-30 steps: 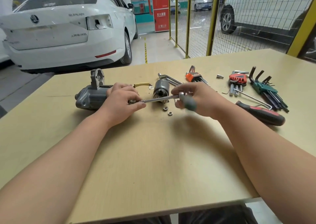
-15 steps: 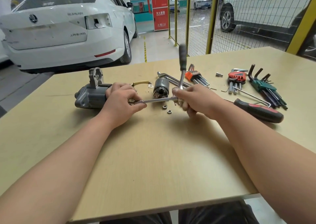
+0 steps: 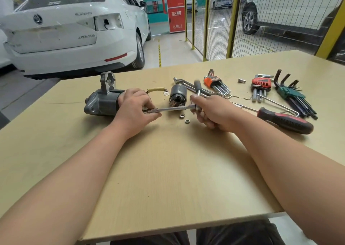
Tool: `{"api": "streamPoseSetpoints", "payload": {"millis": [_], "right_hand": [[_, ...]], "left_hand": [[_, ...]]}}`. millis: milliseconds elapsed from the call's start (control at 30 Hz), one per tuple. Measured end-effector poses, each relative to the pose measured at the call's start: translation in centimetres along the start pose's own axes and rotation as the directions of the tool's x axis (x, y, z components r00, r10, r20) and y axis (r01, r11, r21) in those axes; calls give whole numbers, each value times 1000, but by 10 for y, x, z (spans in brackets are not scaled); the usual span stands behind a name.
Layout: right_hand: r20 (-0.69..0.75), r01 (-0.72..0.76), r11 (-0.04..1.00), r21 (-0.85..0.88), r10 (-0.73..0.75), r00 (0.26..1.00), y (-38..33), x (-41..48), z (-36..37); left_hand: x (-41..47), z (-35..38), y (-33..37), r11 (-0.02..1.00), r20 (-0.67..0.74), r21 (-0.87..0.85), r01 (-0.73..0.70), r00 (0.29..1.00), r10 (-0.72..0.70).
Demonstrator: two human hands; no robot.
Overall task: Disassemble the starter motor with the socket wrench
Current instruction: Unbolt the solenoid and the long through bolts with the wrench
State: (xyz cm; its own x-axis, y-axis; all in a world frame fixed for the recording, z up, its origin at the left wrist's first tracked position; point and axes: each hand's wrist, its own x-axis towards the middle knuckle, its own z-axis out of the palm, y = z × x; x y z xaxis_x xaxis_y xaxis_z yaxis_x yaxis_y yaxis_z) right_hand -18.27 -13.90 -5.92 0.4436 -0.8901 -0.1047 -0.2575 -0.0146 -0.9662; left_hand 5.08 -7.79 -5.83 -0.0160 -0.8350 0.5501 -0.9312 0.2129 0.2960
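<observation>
On the table (image 3: 168, 170), head view: the motor (image 3: 101, 103) lies on its side at the left, mounting ear up, yellow cable (image 3: 155, 90) sticking out toward the right. Your left hand (image 3: 133, 110) sits over the motor's right end, fingers curled, thumb and forefinger pinching the tip of the wrench (image 3: 171, 109). The wrench shaft runs level from that tip to your right hand (image 3: 212, 112), which grips it at the head, fingers wrapped; the handle points up and away, blurred. Whether the socket sits on a bolt can't be told, your left hand hides it.

The solenoid (image 3: 177, 94) stands just behind the shaft, apart from the motor. Two nuts (image 3: 181, 116) lie loose just in front of the shaft, between your hands. A screwdriver (image 3: 285, 120) lies right of your right forearm. Farther back are orange keys (image 3: 214, 82), red keys (image 3: 261, 83), green keys (image 3: 291, 93) and a small socket (image 3: 241, 80). A white car (image 3: 71, 29) is parked beyond the table.
</observation>
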Motion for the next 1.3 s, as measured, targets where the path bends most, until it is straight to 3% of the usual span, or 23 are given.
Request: {"api": "streamPoseSetpoints", "payload": {"millis": [100,200,300,400,467,533,600,700,767,933,1067,1200,1300], "right_hand": [[100,174,984,28,-176,979,2,-4,-5],[66,299,951,-79,-294,953,1,-3,-13],[82,229,973,-34,-226,971,-3,-4,-7],[-41,57,989,136,-52,998,-6,1,3],[-33,30,997,70,-27,999,-3,2,1],[22,97,994,-44,-96,995,2,-1,-3],[40,148,988,-38,-147,988,4,-3,-7],[48,160,982,-96,-156,987,4,-1,-7],[42,111,990,-90,-108,993,2,2,-3],[-77,-34,984,175,48,996,-1,14,-3],[-159,48,998,-50,-55,986,3,20,-17],[-159,61,945,-320,-118,980,1,26,-24],[-154,67,919,-388,-137,979,3,29,-25]], "left_hand": [[1,-4,-2,999,104,47,-12,995,7],[2,-6,-6,999,144,-33,-6,990,11],[2,0,-3,999,49,-46,18,999,-16],[3,9,8,997,-85,62,41,996,-36],[6,7,7,996,-21,84,13,1000,-12],[9,-4,-5,996,129,71,-54,991,45],[12,-17,-21,987,213,100,-124,972,100],[15,-19,-32,915,264,365,-169,962,73],[16,-11,-29,890,246,439,-126,969,16],[23,1,-20,826,138,561,-55,990,-28],[24,9,-8,783,119,622,-23,991,-65],[22,6,-10,887,127,445,-122,989,72],[22,4,-11,899,172,385,-208,973,151]]}}
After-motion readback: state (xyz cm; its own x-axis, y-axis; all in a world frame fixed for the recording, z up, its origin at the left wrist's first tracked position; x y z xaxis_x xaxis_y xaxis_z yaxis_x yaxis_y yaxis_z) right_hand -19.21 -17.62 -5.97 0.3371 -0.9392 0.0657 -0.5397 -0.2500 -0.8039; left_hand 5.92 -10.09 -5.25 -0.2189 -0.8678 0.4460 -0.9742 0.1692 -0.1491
